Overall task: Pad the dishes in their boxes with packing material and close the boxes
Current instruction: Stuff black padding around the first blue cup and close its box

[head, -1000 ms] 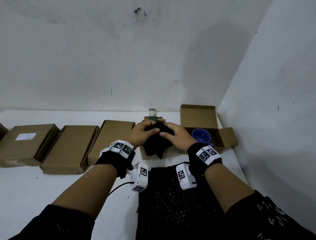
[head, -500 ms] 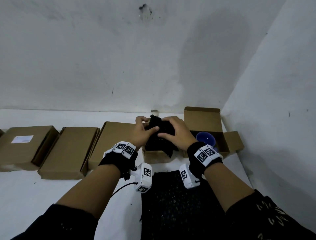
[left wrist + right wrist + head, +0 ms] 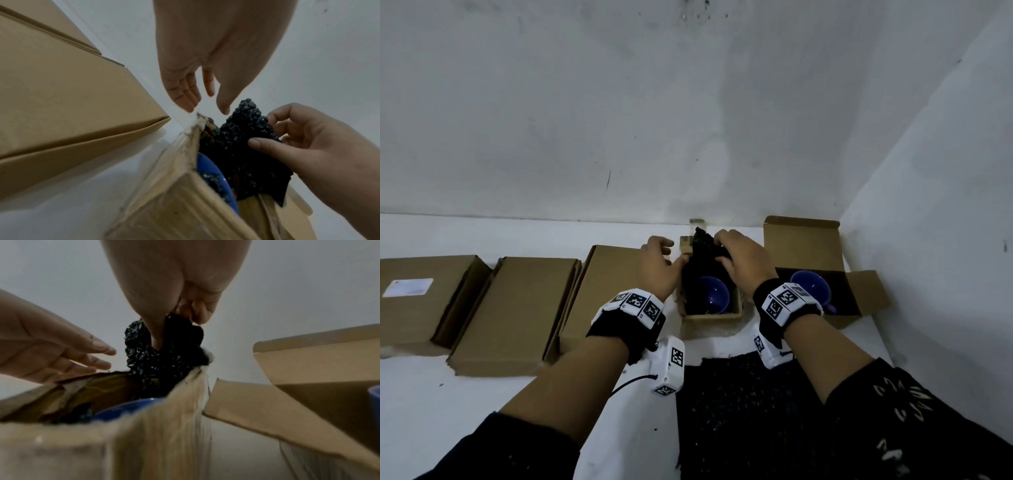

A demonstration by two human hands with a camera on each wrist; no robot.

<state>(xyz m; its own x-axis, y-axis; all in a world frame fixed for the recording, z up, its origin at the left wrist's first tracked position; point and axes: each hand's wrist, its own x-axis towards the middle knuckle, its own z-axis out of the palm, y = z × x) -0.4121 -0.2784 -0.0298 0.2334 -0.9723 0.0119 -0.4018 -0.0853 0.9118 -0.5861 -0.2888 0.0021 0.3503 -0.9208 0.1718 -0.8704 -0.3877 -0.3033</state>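
A small open cardboard box (image 3: 710,316) stands mid-table with a blue bowl (image 3: 714,296) inside. My right hand (image 3: 722,248) pinches a sheet of black bubble wrap (image 3: 702,245) at the box's far end; the wrap (image 3: 242,134) stands up out of the box, behind the bowl (image 3: 211,170). In the right wrist view thumb and fingers grip the wrap (image 3: 160,356) above the box wall (image 3: 154,443). My left hand (image 3: 669,255) hovers at the box's far left corner, its fingers (image 3: 189,99) straight and holding nothing. A second open box (image 3: 804,240) at the right holds another blue bowl (image 3: 810,284).
Three closed cardboard boxes (image 3: 517,308) lie in a row to the left. A larger sheet of black bubble wrap (image 3: 739,411) lies on the white table in front of me. White walls close in at the back and right.
Both hands held the wrap bunched over the small box. The wrap has gone toward the far end, the bowl shows, and my left hand has let go.
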